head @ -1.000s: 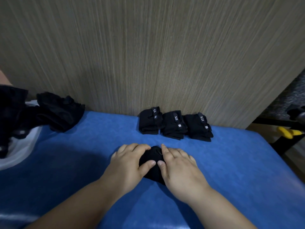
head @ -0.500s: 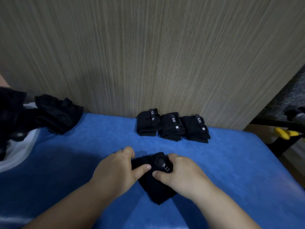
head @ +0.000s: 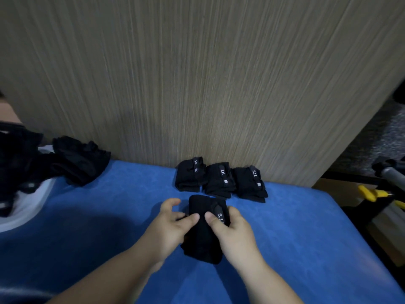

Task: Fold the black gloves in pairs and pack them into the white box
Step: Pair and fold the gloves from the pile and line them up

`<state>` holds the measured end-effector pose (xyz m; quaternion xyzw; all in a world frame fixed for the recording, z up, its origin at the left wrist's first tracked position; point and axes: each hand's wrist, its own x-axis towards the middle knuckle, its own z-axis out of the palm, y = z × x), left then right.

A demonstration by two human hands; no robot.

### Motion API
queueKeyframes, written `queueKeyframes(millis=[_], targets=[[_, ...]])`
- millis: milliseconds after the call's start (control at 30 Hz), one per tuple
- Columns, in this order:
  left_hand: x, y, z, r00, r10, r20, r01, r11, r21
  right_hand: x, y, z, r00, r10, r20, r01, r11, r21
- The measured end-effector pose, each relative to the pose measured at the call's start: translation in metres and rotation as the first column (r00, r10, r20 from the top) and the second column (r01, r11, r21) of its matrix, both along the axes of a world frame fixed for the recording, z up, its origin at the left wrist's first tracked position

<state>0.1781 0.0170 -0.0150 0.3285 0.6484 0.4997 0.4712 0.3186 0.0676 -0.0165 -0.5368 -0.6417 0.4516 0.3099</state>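
A folded pair of black gloves (head: 202,240) lies on the blue table cover (head: 295,238), its white-lettered strap showing on top. My left hand (head: 169,227) grips its left side, thumb on top. My right hand (head: 232,231) grips its right side, thumb pressed beside the strap. Three folded pairs (head: 221,179) sit in a row against the wall just beyond. A heap of loose black gloves (head: 81,159) spills at the far left over the white box (head: 26,207), which is partly hidden.
A wood-grain wall (head: 197,73) rises right behind the table. Past the table's right edge stand a dark frame and a yellow-handled tool (head: 372,194). Open blue cover lies to the right and left of my hands.
The bundle under my hands has lengthened toward me and its lettered strap now shows. Both hands slid back from covering it to gripping its sides.
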Motion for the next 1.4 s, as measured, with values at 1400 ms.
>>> queueKeyframes(millis=[1400], targets=[[0.117, 0.151, 0.014, 0.519, 0.125, -0.846, 0.195, 0.946, 0.26, 0.127, 0.152, 0.023, 0.904, -0.427, 0.006, 0.427, 0.903, -0.052]])
